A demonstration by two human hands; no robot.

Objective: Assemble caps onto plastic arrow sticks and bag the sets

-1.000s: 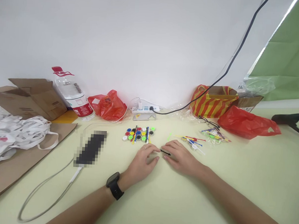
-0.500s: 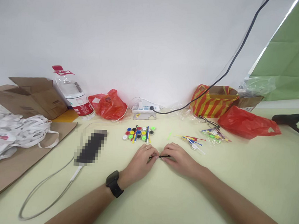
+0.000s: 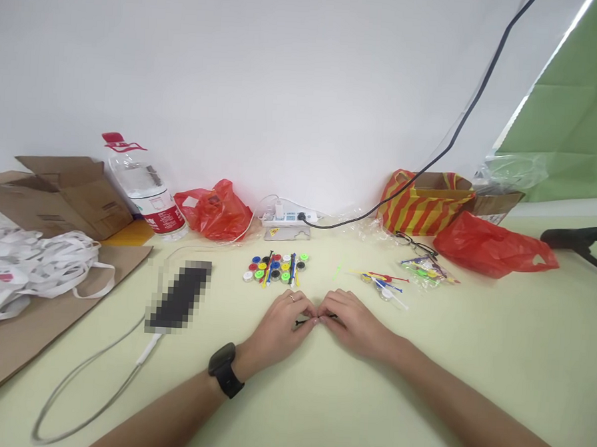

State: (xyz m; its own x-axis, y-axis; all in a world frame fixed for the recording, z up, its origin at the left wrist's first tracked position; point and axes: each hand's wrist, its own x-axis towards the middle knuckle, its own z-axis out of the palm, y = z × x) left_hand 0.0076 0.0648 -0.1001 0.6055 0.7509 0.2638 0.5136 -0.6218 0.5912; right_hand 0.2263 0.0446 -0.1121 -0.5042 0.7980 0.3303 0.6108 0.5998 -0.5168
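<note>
My left hand (image 3: 284, 321) and my right hand (image 3: 357, 322) meet low over the table with fingertips pinched together. Between them they grip a thin black plastic stick (image 3: 302, 322), its ends showing on either side and its middle hidden by my fingers. Just beyond my left hand lie several small round discs (image 3: 259, 275) in white, green, red, blue, yellow and black, with coloured sticks (image 3: 293, 268) laid across them. Past my right hand is a loose bunch of coloured sticks (image 3: 386, 279) with round ends. A small bright green stick (image 3: 336, 273) lies between the groups.
A power strip (image 3: 291, 216) sits by the wall, its black cable rising right. A water bottle (image 3: 147, 195), red bags (image 3: 216, 211) and boxes (image 3: 74, 195) line the back. On the left are a blurred dark object (image 3: 180, 296) with a cable and white straps (image 3: 61, 254).
Both hands have drawn closer together and shifted slightly lower. My right fingers now cover more of the black stick. The view has moved a little; the other things lie as before.
</note>
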